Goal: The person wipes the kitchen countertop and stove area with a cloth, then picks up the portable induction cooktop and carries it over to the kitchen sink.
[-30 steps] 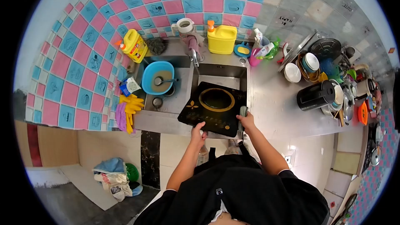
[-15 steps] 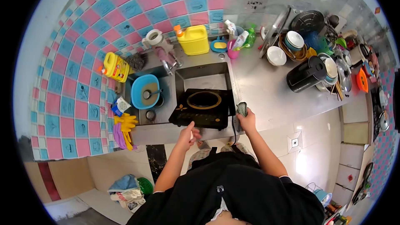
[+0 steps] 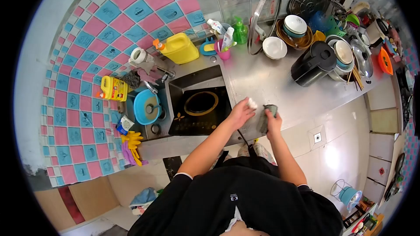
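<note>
My left hand [image 3: 241, 113] is closed on a small white wad [image 3: 252, 103], over the counter's front part. To its right, my right hand [image 3: 274, 122] grips a grey-green cloth [image 3: 264, 121] that hangs down, with a dark end showing at its top. A black induction cooktop [image 3: 201, 110] with a gold ring lies over the right sink basin [image 3: 196, 78], and neither hand touches it. Its black cord [image 3: 242, 137] runs down past the counter edge towards my body.
A blue basin [image 3: 147, 107] with a ladle stands in the left sink. Behind are a yellow jug [image 3: 178, 49], pink cup [image 3: 222, 50] and green bottle [image 3: 239, 30]. On the right are a white bowl [image 3: 274, 47], a black kettle [image 3: 313, 63] and stacked dishes.
My left hand has left the cooktop's front edge and moved right, near my right hand. The cooktop now rests without my hands on it. The view has turned to the right.
</note>
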Demonstrator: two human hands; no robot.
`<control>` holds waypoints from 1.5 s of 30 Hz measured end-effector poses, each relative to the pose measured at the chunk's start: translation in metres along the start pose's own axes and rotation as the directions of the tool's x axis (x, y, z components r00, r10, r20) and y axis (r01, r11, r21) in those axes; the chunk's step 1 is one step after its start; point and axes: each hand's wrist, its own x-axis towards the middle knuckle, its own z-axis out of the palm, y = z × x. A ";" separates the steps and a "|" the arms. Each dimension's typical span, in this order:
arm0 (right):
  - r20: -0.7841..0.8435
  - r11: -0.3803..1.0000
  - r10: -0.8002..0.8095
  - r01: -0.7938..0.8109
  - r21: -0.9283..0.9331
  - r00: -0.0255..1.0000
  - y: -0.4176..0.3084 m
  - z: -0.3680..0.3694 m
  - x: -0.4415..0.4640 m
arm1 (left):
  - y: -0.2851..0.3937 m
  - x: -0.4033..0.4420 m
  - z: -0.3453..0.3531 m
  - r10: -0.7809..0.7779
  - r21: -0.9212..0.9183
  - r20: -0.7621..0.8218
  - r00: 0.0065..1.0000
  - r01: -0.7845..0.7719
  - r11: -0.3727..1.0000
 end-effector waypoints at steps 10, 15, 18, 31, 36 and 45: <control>0.219 0.961 0.206 -0.154 -0.230 0.954 0.016 -0.011 -0.006 | 0.080 -0.079 -0.161 0.841 0.952 -0.150 0.520 -0.153 0.265; 0.392 0.841 0.438 -0.216 -0.496 0.809 0.032 0.049 -0.038 | 0.107 -0.111 -0.274 0.712 0.888 -0.460 0.531 0.303 0.347; 0.493 0.806 0.592 -0.458 -0.376 0.637 0.055 0.086 -0.041 | 0.110 -0.122 -0.262 0.167 0.388 -0.654 0.738 0.138 0.911; 0.512 0.766 0.602 -0.624 -0.155 0.613 0.079 0.097 -0.054 | 0.100 -0.110 -0.294 0.319 0.462 -0.403 0.858 -0.111 0.880; 0.544 0.782 0.567 -0.611 -0.122 0.618 0.059 0.080 -0.072 | 0.101 -0.160 -0.251 0.358 0.371 -0.376 0.855 -0.215 0.903; 0.572 0.778 0.567 -0.613 -0.137 0.593 0.010 0.043 -0.094 | 0.084 -0.228 -0.161 0.431 0.268 -0.413 0.803 -0.345 0.900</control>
